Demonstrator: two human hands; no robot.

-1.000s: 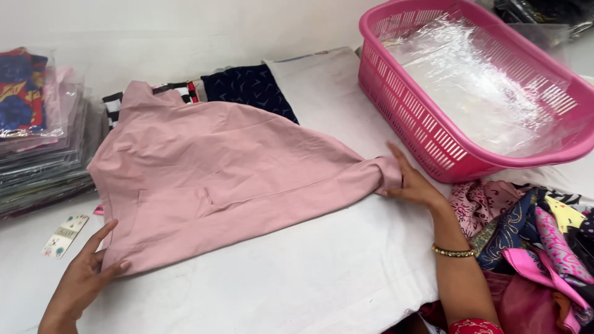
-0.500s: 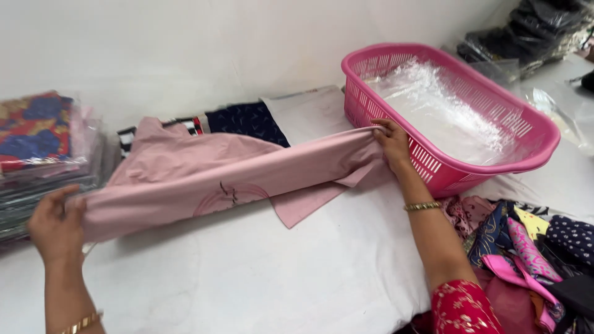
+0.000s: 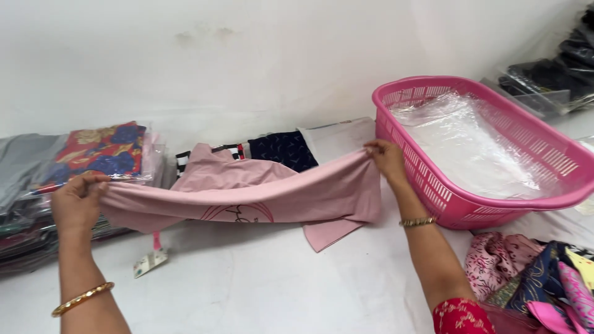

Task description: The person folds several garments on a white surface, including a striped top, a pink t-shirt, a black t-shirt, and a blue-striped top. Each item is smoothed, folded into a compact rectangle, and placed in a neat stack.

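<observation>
A pink garment (image 3: 260,195) with a printed line drawing hangs stretched between my two hands above a white sheet (image 3: 247,284). My left hand (image 3: 77,198) grips its left edge in a fist near the stacks at the left. Its right edge is pinched by my right hand (image 3: 387,159), close to the rim of a pink basket (image 3: 445,198). The garment's lower part still trails on the sheet, and a small paper tag (image 3: 150,261) dangles from it.
The pink basket holds clear plastic bags (image 3: 476,154). Stacks of packed folded clothes (image 3: 93,154) lie at the left. Dark patterned clothes (image 3: 281,148) lie behind the garment. A heap of colourful clothes (image 3: 538,272) sits at the lower right, dark packets (image 3: 557,77) at the upper right.
Both hands took hold of the flat pink garment's edges and lifted it up off the sheet, folding it lengthwise. The view shifted to the left and up.
</observation>
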